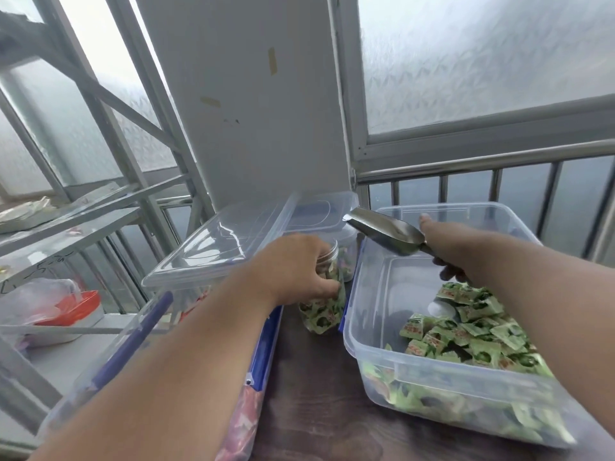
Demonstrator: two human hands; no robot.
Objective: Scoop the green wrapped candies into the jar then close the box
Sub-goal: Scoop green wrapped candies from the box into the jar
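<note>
A clear plastic jar (323, 314), partly filled with green wrapped candies, stands on the dark table between two boxes. My left hand (299, 267) is wrapped around its upper part. My right hand (447, 251) holds a metal scoop (382, 229) by its handle; the scoop looks empty and points left, its tip raised above and behind the jar. To the right sits an open clear plastic box (372, 287) with a pile of green wrapped candies (466, 334) in its near half.
A clear lid (226, 241) lies tilted on a blue-clasped box (263, 354) of reddish candies at the left. A second jar (347, 261) stands behind the held one. A white panel (259, 111), a window railing (482, 164) and a metal shelf (66, 224) surround the table.
</note>
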